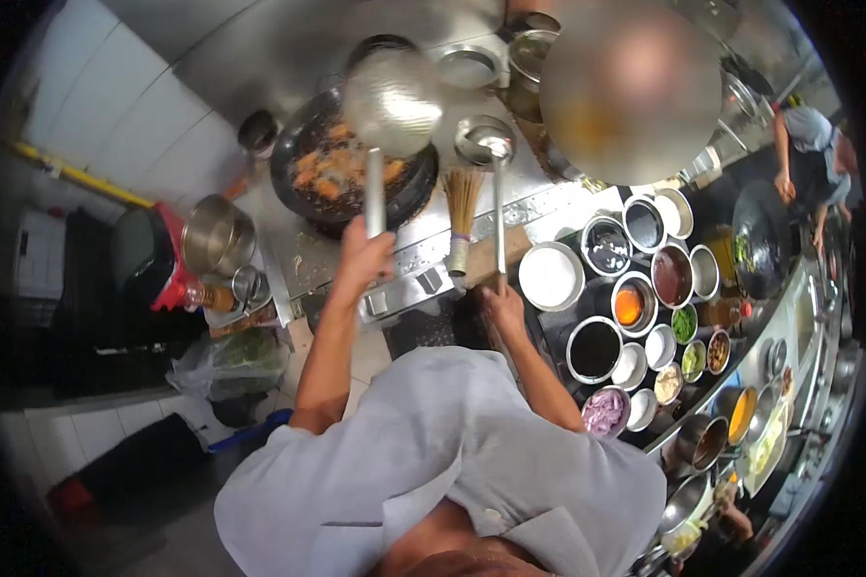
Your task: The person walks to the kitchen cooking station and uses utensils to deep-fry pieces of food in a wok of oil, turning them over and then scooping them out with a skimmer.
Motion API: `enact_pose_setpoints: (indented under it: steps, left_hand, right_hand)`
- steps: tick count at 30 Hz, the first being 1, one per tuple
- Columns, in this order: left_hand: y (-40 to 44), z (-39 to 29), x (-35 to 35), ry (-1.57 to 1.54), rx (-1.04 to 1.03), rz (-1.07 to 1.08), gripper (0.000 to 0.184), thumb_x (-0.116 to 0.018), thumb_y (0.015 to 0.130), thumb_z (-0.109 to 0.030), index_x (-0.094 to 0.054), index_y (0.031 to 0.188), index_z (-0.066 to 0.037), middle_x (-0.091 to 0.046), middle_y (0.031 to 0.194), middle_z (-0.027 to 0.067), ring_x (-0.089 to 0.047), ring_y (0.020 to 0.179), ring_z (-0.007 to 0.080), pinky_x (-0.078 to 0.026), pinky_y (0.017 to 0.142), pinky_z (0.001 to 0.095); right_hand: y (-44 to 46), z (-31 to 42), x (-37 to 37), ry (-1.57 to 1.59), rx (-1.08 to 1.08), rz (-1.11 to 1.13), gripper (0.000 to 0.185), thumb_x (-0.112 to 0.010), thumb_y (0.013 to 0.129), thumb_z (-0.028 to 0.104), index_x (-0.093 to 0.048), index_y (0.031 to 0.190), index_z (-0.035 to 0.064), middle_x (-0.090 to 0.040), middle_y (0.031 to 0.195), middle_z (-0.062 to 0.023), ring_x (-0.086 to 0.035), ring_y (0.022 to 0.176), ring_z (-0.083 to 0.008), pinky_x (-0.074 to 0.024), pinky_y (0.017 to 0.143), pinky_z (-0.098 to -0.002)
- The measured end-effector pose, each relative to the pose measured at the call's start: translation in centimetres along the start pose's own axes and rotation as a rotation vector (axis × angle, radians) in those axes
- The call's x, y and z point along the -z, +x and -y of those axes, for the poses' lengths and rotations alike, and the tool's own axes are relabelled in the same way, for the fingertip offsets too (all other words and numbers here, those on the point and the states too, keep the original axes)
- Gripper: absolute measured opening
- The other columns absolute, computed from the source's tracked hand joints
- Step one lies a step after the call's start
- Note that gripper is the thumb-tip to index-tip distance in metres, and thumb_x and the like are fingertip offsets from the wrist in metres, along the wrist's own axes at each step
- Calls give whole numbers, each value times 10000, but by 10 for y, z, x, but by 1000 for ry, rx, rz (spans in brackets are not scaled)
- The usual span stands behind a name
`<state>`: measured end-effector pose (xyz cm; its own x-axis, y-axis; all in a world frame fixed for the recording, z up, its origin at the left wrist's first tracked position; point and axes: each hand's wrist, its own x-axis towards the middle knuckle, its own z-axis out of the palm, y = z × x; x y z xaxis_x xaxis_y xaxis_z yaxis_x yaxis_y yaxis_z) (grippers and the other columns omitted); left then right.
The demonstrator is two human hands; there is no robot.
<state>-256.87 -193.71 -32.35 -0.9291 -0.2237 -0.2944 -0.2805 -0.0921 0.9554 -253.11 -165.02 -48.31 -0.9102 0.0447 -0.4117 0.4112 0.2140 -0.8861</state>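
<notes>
My left hand (364,258) is wrapped round the handle of a round strainer (393,101), whose disc is raised over the far right part of a black wok (293,197). Browned pieces of food (327,173) lie in dark oil in the wok, partly hidden by the strainer. My right hand (503,310) grips the lower end of a long metal ladle (498,207); its bowl rests on or just above the steel stove top to the right of the wok. Between the two handles stands a bamboo brush (461,207).
Many bowls of sauces and ingredients, among them a white bowl (551,276) and chopped onion (606,411), stand at the right. Steel pots (218,236) and a red container (168,255) are at the left. Other people (810,130) work at the far right.
</notes>
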Motion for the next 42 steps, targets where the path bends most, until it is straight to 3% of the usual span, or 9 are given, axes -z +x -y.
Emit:
enact_pose_setpoints:
  steps: [2,3,16,21,26,28,30,34,42]
  left_hand:
    - [-3,-34,-38,299,-6,-13,266,-591,804,-78,-487,1004,63,-556,673,92,-555,455,176,-440,370,350]
    - [15,-18,-46,396,-27,-20,266,-578,800,-64,-484,1007,72,-566,679,109,-574,462,187,-454,375,362]
    - [109,82,-175,-362,363,354,86,-602,821,-81,-537,774,-51,-541,653,53,-539,510,171,-467,447,360]
    - [141,129,-196,-552,499,341,112,-607,882,-167,-576,876,-59,-563,714,61,-558,551,174,-499,482,363]
    - [146,158,-194,-158,522,461,390,-526,982,-415,-539,1098,-44,-564,735,63,-600,639,168,-571,540,364]
    - [128,157,-188,0,475,307,434,-497,992,-441,-540,1134,-33,-565,767,51,-615,660,167,-556,525,341]
    - [109,169,-169,410,263,453,438,-464,1016,-430,-550,1169,-29,-633,897,79,-628,733,169,-543,606,316]
    - [-4,155,-108,87,248,425,250,-552,991,-280,-541,1019,-32,-609,807,66,-580,620,129,-500,526,266]
    - [-186,271,59,170,510,-477,225,-532,926,-176,-552,813,17,-589,642,126,-587,491,190,-516,427,328]
  right_hand:
    - [-34,-22,20,-96,266,-79,252,-665,847,220,-541,781,10,-533,607,-55,-484,518,-142,-385,497,-330]
    - [-55,-19,31,-58,209,-68,254,-666,847,219,-543,782,8,-531,609,-57,-485,528,-150,-389,503,-338]
    - [-128,-27,92,-19,25,-44,198,-646,849,167,-525,770,32,-466,631,6,-420,576,-109,-354,531,-301]
    - [-112,-10,90,-12,89,-5,196,-637,863,160,-514,776,35,-476,616,4,-419,554,-99,-348,512,-294]
    - [-75,-15,82,69,36,88,203,-655,847,204,-559,801,32,-517,665,-2,-459,595,-101,-380,540,-297]
    - [-56,-7,69,87,35,96,188,-638,861,197,-548,798,43,-519,654,-2,-455,561,-108,-376,519,-297]
    - [-38,4,52,161,4,140,183,-624,870,195,-543,803,45,-522,652,-10,-456,550,-111,-371,507,-295]
    - [7,0,17,210,44,167,159,-572,894,180,-536,826,41,-529,662,-26,-448,525,-108,-354,477,-283]
    - [43,-24,-38,119,84,138,222,-604,927,236,-504,844,55,-496,629,-7,-460,509,-95,-364,453,-270]
